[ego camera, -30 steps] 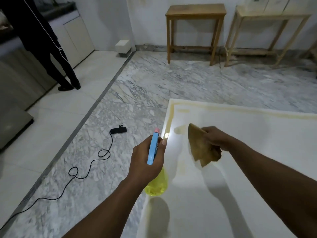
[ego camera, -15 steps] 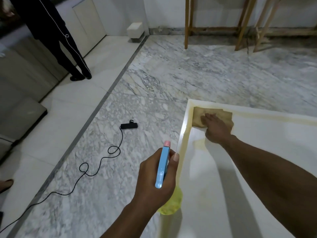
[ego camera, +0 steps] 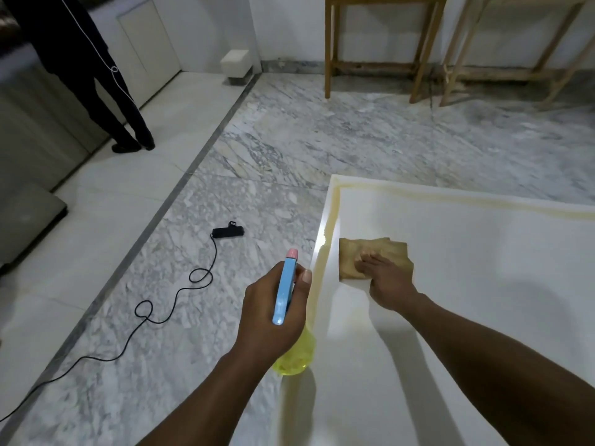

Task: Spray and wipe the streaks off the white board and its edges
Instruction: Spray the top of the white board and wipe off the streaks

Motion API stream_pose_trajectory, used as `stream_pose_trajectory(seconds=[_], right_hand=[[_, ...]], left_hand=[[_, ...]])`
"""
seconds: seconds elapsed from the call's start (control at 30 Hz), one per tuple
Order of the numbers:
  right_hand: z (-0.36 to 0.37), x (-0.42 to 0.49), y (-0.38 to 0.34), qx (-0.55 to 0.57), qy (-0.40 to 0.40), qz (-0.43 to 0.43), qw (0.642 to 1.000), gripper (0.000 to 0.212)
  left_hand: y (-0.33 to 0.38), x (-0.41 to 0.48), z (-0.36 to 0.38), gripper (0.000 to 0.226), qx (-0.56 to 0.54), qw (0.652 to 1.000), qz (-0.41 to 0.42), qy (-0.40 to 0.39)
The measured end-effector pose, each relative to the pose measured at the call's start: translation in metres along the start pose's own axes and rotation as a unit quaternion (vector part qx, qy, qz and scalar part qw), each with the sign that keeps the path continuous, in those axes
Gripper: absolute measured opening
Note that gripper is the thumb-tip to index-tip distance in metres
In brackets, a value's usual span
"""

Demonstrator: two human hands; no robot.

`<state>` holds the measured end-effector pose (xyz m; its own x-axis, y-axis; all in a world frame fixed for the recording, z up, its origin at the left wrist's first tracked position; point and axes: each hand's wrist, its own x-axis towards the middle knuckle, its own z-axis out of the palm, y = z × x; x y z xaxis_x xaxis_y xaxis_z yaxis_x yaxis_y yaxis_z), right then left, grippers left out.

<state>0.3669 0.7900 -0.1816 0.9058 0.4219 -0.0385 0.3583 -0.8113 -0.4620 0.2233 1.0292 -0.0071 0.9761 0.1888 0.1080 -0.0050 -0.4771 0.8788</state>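
The left hand (ego camera: 273,312) is wrapped around one spray bottle (ego camera: 285,289), blue head with pink nozzle up, yellow body below the fist, beside the board's left edge. The right hand (ego camera: 388,281) presses flat, fingers spread, on one brown cloth (ego camera: 354,255) lying on the white board (ego camera: 467,284), whose edges show yellowish streaks (ego camera: 418,193). Marble floor (ego camera: 289,140); two wooden tables (ego camera: 380,33) by the wall; one black cable (ego camera: 180,294); another person's legs (ego camera: 119,101).

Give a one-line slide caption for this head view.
Right hand presses brown cloth on streaked white board; left hand holds spray bottle.
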Motion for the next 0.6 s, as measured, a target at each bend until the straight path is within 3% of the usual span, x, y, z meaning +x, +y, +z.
stream_pose_trajectory(seconds=[0.1,0.27,0.53,0.6], right_hand=[[0.023,-0.055,-0.013,-0.012,0.037,-0.045,0.998,0.055],[0.060,-0.147,-0.040,-0.032,0.049,-0.047,0.997,0.051],[0.087,-0.301,-0.127,-0.047,0.015,0.012,0.999,0.064],[0.095,-0.320,-0.136,-0.018,-0.014,0.062,0.998,0.069]], left_hand=[[0.003,-0.032,-0.009,0.029,0.009,1.000,0.014,-0.003],[0.004,-0.109,-0.031,0.026,0.019,1.000,0.013,-0.009],[-0.001,-0.229,-0.066,0.029,0.002,1.000,0.002,-0.004],[0.000,-0.244,-0.072,0.028,-0.001,1.000,0.005,0.003]])
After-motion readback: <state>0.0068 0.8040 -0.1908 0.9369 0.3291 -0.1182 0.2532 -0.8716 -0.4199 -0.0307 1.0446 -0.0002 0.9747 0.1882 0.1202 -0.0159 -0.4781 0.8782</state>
